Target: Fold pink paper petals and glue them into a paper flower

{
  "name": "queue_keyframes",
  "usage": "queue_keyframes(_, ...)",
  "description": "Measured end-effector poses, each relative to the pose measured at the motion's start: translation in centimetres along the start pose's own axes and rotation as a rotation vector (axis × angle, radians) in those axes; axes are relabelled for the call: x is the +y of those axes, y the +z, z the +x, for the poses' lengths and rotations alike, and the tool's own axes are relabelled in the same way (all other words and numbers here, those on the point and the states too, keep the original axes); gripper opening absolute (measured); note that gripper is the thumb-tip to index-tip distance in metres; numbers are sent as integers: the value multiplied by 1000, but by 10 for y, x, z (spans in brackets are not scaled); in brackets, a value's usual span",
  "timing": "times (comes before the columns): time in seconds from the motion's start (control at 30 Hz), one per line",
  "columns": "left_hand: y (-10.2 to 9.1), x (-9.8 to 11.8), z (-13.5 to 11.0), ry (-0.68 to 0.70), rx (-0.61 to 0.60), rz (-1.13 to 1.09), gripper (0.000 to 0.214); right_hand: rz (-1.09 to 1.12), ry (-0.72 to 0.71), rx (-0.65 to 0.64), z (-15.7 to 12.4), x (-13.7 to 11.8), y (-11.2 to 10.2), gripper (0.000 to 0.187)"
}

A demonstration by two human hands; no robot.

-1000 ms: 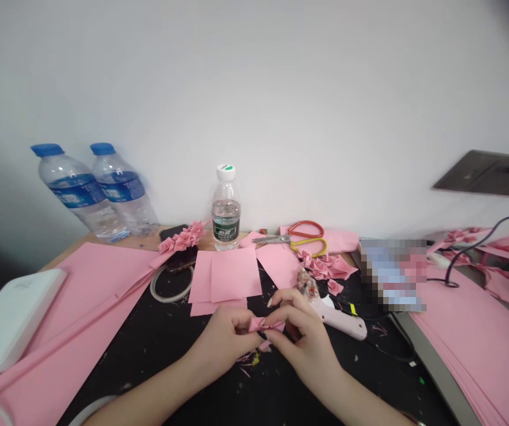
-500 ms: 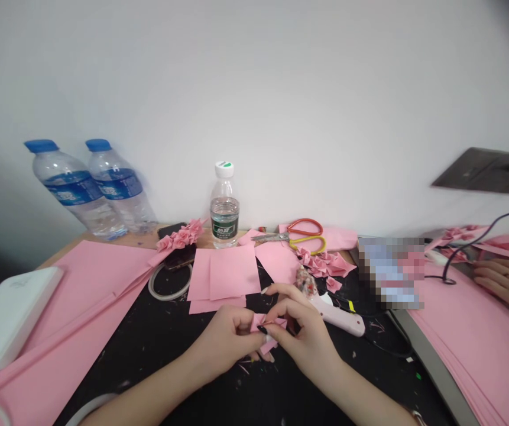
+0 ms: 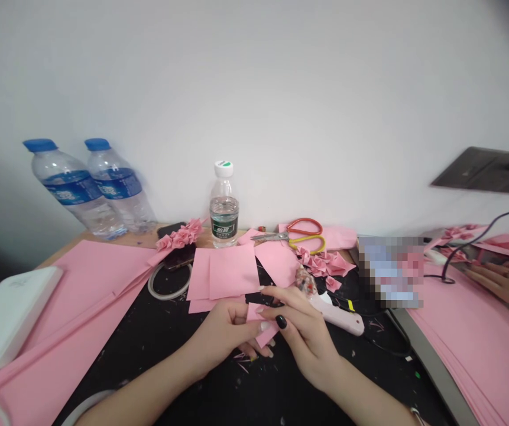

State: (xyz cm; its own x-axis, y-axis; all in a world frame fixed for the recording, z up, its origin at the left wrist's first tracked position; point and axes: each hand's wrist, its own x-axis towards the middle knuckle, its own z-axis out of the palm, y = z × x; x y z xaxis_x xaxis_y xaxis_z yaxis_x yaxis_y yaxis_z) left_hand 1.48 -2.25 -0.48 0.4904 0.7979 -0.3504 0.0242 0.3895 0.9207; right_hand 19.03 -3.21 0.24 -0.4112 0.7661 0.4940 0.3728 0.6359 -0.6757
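The left hand (image 3: 224, 334) is half closed, pinching the pink paper piece (image 3: 261, 325), which lies below the bottle (image 3: 224, 204), its long axis slanting down rightward. The right hand (image 3: 301, 334), equally near, grasps its other side, with the glue gun (image 3: 338, 320) further right of the bottle.

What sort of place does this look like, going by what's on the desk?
Most likely a paper-craft workspace: there are stacked pink paper sheets, a hot glue gun, scissors, and a row of finished pink paper flowers.
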Motion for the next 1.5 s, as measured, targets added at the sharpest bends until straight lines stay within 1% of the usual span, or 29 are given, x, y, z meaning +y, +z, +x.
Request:
queue_keyframes(0.2, -2, 1, 0, 21, -22, -54, 25, 67, 40, -62, -2, -2, 0, 29)
queue_keyframes(0.33, -2, 2, 0, 18, -24, -51, 25, 124, 89, -81, 0, -3, -1, 30)
queue_keyframes(0.43, -2, 3, 1, 43, -23, -24, 24, 153, 101, -95, 1, -3, -1, 28)
queue_keyframes(0.47, -2, 3, 2, 54, -25, -10, 24, 165, 105, -92, 0, -3, -1, 27)
queue_keyframes(0.53, -3, 2, 2, 65, -36, 18, 23, 191, 134, -38, -1, -3, 0, 22)
queue_keyframes(0.57, -4, 1, 2, 64, -49, 32, 22, 201, 158, 16, -1, -2, 1, 18)
queue_keyframes(0.63, -5, -1, 1, 58, -82, 58, 19, 195, 232, 52, -2, -2, 3, 11)
queue_keyframes(0.7, -7, -3, 0, 52, -123, 81, 16, 157, 291, -14, -3, -2, 5, 5)
queue_keyframes(0.8, -8, -4, -1, 49, -175, 107, 10, 103, 340, -182, -1, -3, 7, 14)
queue_keyframes(0.87, -9, -3, -1, 43, -197, 119, 11, 104, 372, -253, 1, -3, 8, 20)
queue_keyframes(1.1, -12, -2, -2, 4, -250, 126, 14, 207, 415, -415, 8, -8, 3, 30)
queue_keyframes(1.2, -13, -1, -3, -14, -289, 105, 14, 264, 428, -456, 10, -11, 0, 32)
queue_keyframes(1.33, -12, 1, -2, -27, -285, 72, 15, 250, 413, -436, 10, -12, 1, 32)
queue_keyframes(1.43, -12, 0, -1, -36, -252, 34, 17, 206, 402, -374, 7, -9, 4, 31)
queue_keyframes(1.5, -13, 0, 0, -29, -224, 9, 20, 183, 408, -310, 6, -6, 5, 31)
